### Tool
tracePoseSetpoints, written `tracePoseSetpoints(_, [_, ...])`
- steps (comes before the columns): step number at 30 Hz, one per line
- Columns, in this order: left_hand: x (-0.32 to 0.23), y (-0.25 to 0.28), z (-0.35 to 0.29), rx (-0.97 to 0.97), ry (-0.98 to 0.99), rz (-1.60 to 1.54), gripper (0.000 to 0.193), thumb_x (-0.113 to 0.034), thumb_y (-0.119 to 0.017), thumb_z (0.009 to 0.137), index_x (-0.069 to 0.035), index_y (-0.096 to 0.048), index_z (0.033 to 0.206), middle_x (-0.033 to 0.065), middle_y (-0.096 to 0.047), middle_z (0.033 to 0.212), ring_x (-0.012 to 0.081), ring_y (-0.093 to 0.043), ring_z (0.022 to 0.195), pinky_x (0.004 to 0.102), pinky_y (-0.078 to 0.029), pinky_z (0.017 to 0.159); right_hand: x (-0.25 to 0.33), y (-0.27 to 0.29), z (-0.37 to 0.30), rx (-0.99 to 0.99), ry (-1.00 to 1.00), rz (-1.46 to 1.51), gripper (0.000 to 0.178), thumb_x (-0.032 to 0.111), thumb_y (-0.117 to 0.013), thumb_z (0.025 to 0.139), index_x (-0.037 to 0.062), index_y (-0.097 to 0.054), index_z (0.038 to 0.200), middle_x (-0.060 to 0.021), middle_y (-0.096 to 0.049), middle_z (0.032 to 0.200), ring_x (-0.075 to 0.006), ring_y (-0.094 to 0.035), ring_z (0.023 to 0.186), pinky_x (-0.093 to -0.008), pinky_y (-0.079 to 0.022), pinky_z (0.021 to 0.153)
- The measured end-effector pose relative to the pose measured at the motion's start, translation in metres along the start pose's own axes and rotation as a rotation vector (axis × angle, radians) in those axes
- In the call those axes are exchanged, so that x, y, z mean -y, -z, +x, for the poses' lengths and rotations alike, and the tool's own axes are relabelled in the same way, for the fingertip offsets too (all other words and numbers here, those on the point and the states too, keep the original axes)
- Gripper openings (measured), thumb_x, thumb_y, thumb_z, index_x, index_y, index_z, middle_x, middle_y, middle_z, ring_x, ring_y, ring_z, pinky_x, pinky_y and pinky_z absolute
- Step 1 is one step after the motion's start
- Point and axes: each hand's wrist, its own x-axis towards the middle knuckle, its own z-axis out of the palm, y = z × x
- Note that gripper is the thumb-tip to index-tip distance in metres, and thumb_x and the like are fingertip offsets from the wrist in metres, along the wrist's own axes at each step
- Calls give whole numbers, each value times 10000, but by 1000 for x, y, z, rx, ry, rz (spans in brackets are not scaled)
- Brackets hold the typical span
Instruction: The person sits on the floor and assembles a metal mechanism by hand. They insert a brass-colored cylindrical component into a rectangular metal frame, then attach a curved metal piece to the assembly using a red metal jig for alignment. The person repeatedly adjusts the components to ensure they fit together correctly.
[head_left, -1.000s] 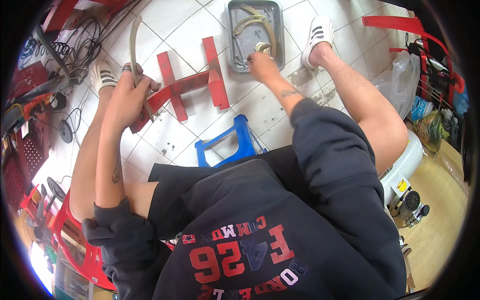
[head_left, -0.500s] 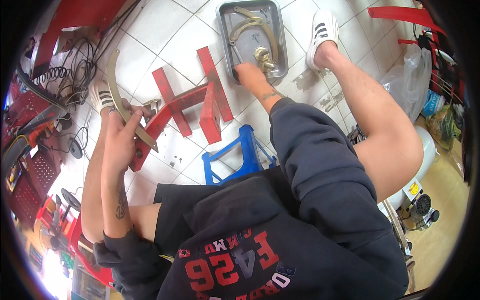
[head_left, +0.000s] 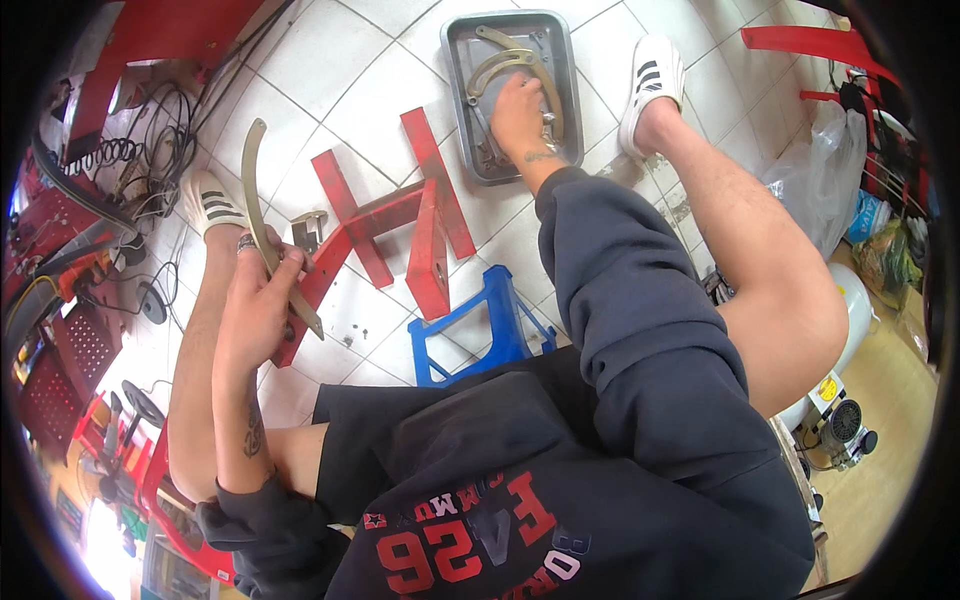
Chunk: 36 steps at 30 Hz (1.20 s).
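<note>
My left hand (head_left: pixel 262 290) is closed round a long curved brass-coloured metal strip (head_left: pixel 252 180), its thumb pressed on top. The strip points up and away, over one end of a red metal frame (head_left: pixel 390 213). A small metal clamp-like part (head_left: pixel 307 230) sits beside that frame, just past my fingers. My right hand (head_left: pixel 518 115) reaches into a grey metal tray (head_left: pixel 452 110) at the top centre, fingers curled down among the parts. What they grip is hidden. Curved brass-coloured arms (head_left: pixel 500 65) lie in the tray by the fingertips, with small metal pieces below the wrist.
A blue plastic stool (head_left: pixel 492 330) stands between my legs on the white tiled floor. Tangled black cables (head_left: pixel 165 130) and red equipment crowd the left side. At right are plastic bags (head_left: pixel 830 180) and a compressor-like machine (head_left: pixel 842 420).
My right hand has moved from the tray's lower left edge inward over its contents. My left hand still holds the curved strip. The whole view has shifted slightly.
</note>
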Motion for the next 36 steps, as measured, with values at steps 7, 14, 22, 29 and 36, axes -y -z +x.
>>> tracePoseSetpoints(7, [13,-2,-1,-23,-57,54,238,-235,-553,1014,-47,-470,1136,52,-591,913,91,-540,759,240,-435,570,-5,-27,13,-25,47,-125,238,67,-578,905,-38,-513,1108,-208,-634,1067,-352,-672,997,-410,-583,804])
tracePoseSetpoints(14, [-4,7,2,23,105,110,419,-373,-549,988,42,-596,962,79,-579,724,140,-560,670,305,-468,617,-6,-2,19,91,135,-53,184,114,-538,902,-9,-620,1011,-249,-694,989,-405,-681,980,-495,-548,850])
tracePoseSetpoints(22, [13,22,11,2,40,-47,463,-462,-446,1038,-28,-588,965,58,-660,938,149,-612,862,330,-490,860,32,129,73,178,212,814,207,184,-667,900,-22,-690,911,-97,-678,755,-202,-653,701,-342,-525,626])
tracePoseSetpoints(29, [10,19,18,5,21,-152,391,-410,-476,1028,-30,-567,1020,35,-647,890,124,-583,748,282,-467,725,121,329,-36,126,487,1288,165,164,-647,958,5,-690,954,-38,-664,804,-105,-624,705,-233,-506,628])
tracePoseSetpoints(36, [33,17,42,79,-43,-57,294,-311,-538,991,-19,-576,982,40,-627,856,117,-573,725,276,-465,671,129,355,-146,517,499,1161,199,172,-683,923,2,-699,1025,-77,-697,860,-161,-661,764,-277,-534,697])
